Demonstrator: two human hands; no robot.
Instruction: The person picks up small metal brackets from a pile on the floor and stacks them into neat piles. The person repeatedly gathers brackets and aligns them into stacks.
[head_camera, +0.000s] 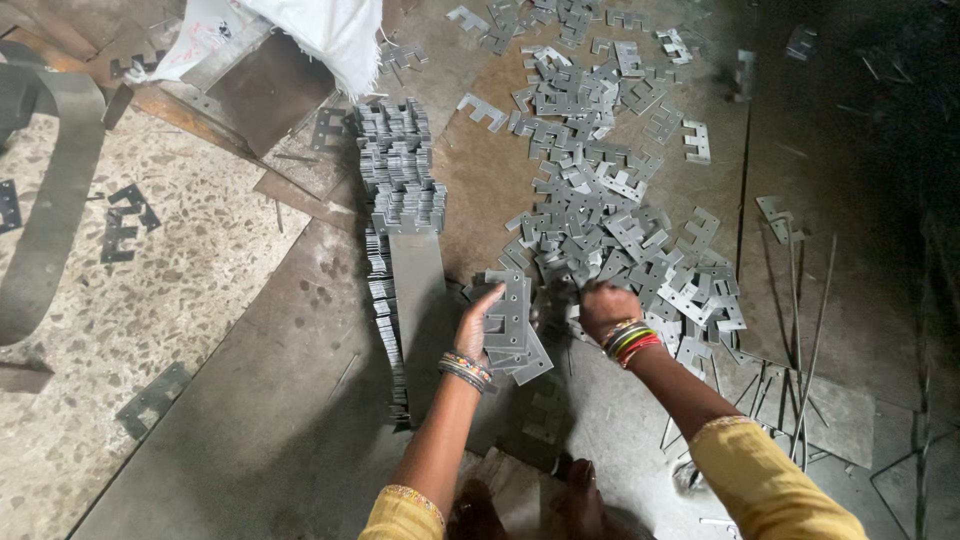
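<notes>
Stamped metal plates (610, 235) lie heaped on the floor; my left hand (478, 322) clasps a gathered stack (512, 330), my right hand (605, 305) digs in, fingers seemingly curled. Next: aligning another plate.

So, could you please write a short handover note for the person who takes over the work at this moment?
Left hand: holds a small stack of E-shaped metal plates, upright on edge.
Right hand: fingers down in the loose pile of plates, grip hidden.
Done: long neat rows of stacked plates lie to the left, beside a flat metal strip.
Left: most of the pile is unsorted; stray plates lie scattered on the floor.
</notes>
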